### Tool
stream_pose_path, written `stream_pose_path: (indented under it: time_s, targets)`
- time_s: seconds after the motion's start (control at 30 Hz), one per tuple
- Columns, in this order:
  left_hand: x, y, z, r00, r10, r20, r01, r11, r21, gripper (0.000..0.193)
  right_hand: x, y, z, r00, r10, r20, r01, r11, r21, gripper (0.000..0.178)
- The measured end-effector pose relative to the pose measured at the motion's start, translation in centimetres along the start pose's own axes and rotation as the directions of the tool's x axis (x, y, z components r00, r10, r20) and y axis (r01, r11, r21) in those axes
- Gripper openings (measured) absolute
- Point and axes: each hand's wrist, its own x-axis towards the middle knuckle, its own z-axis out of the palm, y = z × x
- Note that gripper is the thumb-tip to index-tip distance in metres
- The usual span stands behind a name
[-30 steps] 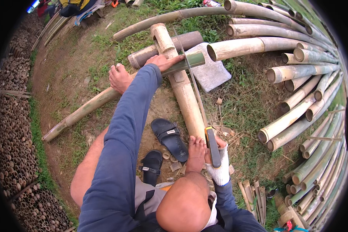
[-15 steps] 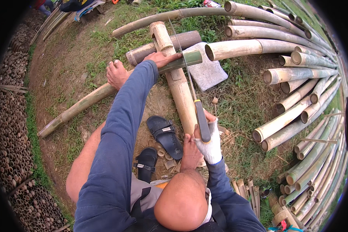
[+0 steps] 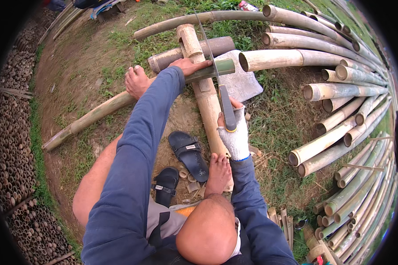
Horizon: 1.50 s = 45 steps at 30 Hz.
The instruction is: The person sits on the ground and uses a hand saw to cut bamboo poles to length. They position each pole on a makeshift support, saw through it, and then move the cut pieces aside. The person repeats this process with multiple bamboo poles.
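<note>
My right hand (image 3: 235, 134), in a white knitted glove with bare fingertips, grips the dark grey handle of a hand saw (image 3: 227, 108). The saw's long thin blade crosses a green bamboo pole (image 3: 106, 107) near its right end. My bare left hand (image 3: 191, 67) holds that pole just left of the blade, its forefinger stretched along the top. The pole slants from the ground at the left up across a thick pale bamboo support (image 3: 208, 108). My left foot (image 3: 137, 82) presses near the pole; my right foot (image 3: 219, 172) rests on the support's near end.
A darker bamboo piece (image 3: 221, 45) lies crosswise under the support, beside a pale stone block (image 3: 243, 86). Long bamboo poles (image 3: 323, 92) are stacked at the right. Black sandals (image 3: 189, 154) lie between my feet. Many cut bamboo pieces (image 3: 13, 154) are piled at far left.
My right hand has pushed the saw forward, away from me, so the handle is now closer to the green pole. My left hand still holds the pole.
</note>
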Motion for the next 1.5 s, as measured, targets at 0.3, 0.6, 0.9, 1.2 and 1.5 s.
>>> stream_pose_path:
  time_s: [0.3,0.6,0.9,1.2,1.5]
  targets:
    - [1.2,-0.6,0.2,0.999,0.014,-0.052,-0.013,1.000,0.027,0.122,-13.1,-9.1,-5.6,0.995,0.101,-0.018,-0.103,0.980,-0.169,0.053]
    - [-1.2,0.7,-0.3,0.996,0.024,-0.082,-0.026,0.999,-0.022,0.116,-4.1,-0.1,-1.4,0.996,0.084,0.015,-0.084,0.996,0.006,0.058]
    - [0.0,0.0,0.0,0.998,0.037,-0.059,-0.037,0.999,0.005,0.123,-14.0,-8.5,-5.6,0.993,0.087,-0.076,-0.100,0.974,-0.202,0.052]
    - [-1.4,0.2,0.8,0.979,0.048,-0.200,-0.030,0.995,0.096,0.122,-6.7,-2.4,-3.3,0.992,0.125,0.024,-0.125,0.992,-0.009,0.060]
    - [2.5,-1.3,0.7,0.994,0.057,-0.092,-0.056,0.998,0.013,0.121,-10.4,-6.1,-5.2,0.960,0.277,-0.050,-0.279,0.960,-0.033,0.054]
